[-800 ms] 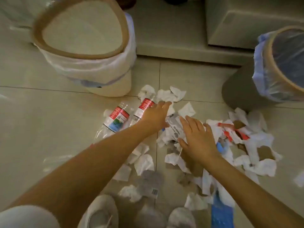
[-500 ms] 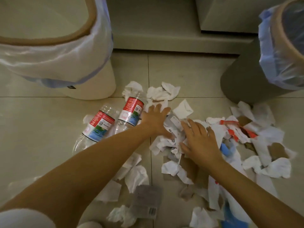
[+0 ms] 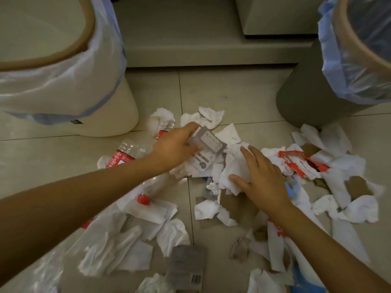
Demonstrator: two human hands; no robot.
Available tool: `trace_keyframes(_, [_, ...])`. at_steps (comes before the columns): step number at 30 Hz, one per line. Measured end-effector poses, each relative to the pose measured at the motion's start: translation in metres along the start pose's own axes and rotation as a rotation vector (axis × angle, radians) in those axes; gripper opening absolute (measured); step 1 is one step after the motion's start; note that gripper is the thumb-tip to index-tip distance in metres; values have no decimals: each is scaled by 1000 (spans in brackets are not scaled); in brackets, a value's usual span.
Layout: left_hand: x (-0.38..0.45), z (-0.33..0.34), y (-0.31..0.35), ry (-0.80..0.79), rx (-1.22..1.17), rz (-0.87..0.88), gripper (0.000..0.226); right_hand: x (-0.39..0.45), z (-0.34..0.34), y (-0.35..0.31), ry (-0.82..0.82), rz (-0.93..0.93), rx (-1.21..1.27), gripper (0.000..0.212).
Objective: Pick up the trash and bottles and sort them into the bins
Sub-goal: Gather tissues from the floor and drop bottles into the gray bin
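Crumpled white tissues and torn paper cover the tiled floor. My left hand grips a grey printed wrapper at the pile's top. My right hand lies flat on a white tissue, thumb under its edge. Clear plastic bottles with red labels lie on the floor, partly hidden under my left forearm. A red bottle cap shows below that arm. A white bin with a clear liner stands at the far left. A grey bin with a blue liner stands at the far right.
A red and white torn wrapper and brown cardboard scraps lie to the right. A grey barcode packet lies near the bottom. A raised step runs behind the bins, with a cabinet base on it.
The view has dropped closer to the pile. My left hand has closed on the grey wrapper and lifted its edge. My right hand has slid down onto the white tissue.
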State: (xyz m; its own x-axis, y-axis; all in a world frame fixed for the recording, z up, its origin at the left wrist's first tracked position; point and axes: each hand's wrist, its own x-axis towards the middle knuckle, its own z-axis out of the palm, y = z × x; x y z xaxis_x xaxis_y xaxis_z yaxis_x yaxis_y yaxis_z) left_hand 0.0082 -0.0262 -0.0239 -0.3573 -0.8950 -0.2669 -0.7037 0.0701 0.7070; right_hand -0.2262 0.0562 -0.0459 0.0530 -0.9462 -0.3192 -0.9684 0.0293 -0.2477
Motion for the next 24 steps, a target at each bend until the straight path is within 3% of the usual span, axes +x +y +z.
trace_keyframes(4, [-15, -42, 5, 64, -241, -100, 25, 0, -5, -10, 45, -9, 99, 80])
trace_keyframes(13, [-52, -63, -12, 157, -239, -148, 28, 14, 23, -20, -147, -29, -30, 91])
trace_keyframes(17, [-65, -59, -16, 225, -8, -89, 28, 17, 26, -24, -141, -94, -119, 75])
trace_keyframes(21, [-74, -57, -18, 342, 426, 206, 29, 12, 31, -36, -78, -190, -285, 53])
trace_keyframes(24, [-83, -61, -13, 354, 682, 439, 39, 3, 36, -38, -68, -185, -240, 71])
